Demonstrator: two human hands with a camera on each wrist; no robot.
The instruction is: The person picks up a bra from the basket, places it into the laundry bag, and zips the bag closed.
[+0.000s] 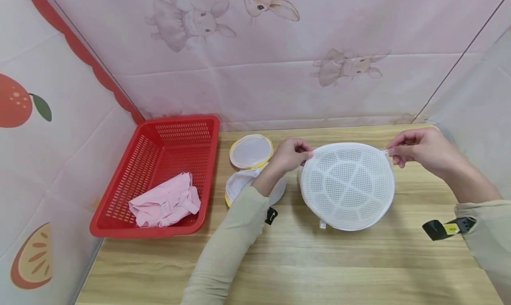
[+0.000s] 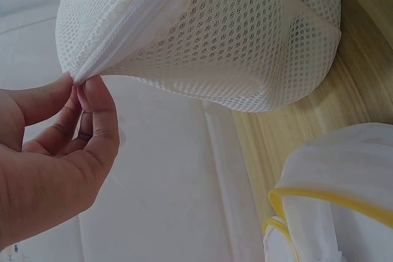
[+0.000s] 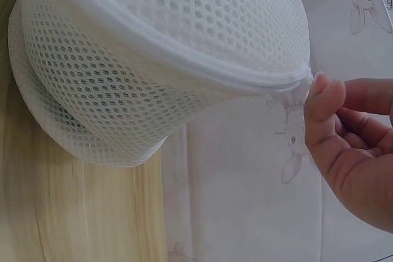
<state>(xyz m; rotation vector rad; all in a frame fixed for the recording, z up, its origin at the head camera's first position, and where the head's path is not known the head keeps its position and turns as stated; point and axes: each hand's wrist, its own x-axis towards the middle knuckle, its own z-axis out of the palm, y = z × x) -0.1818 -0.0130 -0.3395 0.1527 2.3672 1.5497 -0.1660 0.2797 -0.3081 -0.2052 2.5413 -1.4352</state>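
Observation:
A round white mesh laundry bag stands on the wooden table, its top edged by a white zipper. At the upper left of that rim, my left hand pinches the zippered edge between thumb and fingers; the left wrist view shows the edge drawn to a point there. On the opposite side my right hand pinches a small piece at the end of the zipper, which the fingertips partly hide in the right wrist view. The zipper line looks closed in the right wrist view.
Left of the mesh bag lies a smaller white bag with yellow trim, its round lid folded back; my left forearm partly covers it. Farther left, a red plastic basket holds a folded pink cloth. A printed wall covering rises behind the table.

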